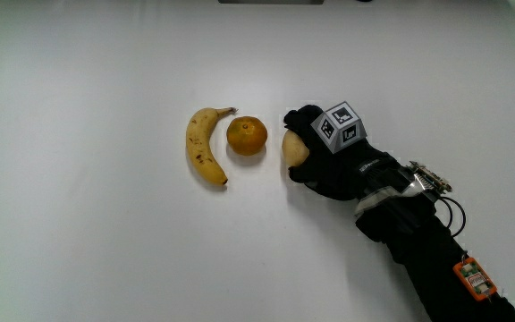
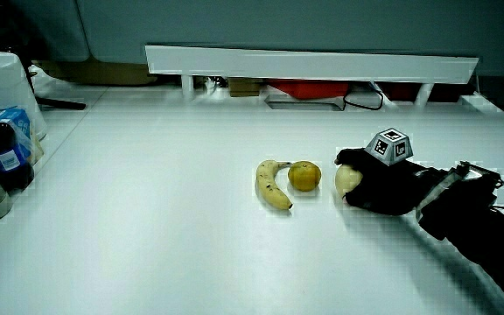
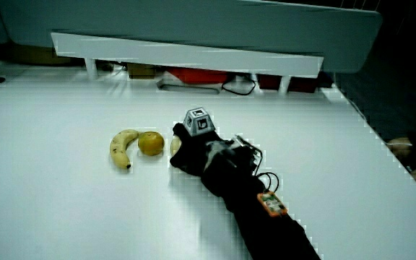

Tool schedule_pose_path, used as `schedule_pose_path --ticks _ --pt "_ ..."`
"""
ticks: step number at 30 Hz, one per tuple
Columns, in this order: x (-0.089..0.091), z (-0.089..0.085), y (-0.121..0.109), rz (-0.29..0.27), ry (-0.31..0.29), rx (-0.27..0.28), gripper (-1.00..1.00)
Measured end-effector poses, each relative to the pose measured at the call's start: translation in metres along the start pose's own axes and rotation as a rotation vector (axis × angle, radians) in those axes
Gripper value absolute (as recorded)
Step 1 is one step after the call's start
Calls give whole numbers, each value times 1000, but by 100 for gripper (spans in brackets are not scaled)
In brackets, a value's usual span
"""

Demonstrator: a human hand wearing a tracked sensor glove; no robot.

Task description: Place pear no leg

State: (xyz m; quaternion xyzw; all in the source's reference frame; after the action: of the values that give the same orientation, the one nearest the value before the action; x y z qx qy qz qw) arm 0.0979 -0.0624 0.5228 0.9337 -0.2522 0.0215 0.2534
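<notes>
Gripping the pear [image 1: 292,149] on the table [image 1: 97,250], the hands [image 1: 329,156] wrap its smooth, bruisable body; hold the belly gently.

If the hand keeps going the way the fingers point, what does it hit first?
Probably the orange: the hand, wrapped around the pear, points at it, with the banana next past it.
</notes>
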Motion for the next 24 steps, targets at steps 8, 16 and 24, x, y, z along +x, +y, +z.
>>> schedule_pose_path --ticks 8,16,24 --pt "-2 -3 1 2 -40 -97 -100" --pt "5 4 -6 0 17 -63 -100" --pt "32 4 -25 58 126 -52 -100"
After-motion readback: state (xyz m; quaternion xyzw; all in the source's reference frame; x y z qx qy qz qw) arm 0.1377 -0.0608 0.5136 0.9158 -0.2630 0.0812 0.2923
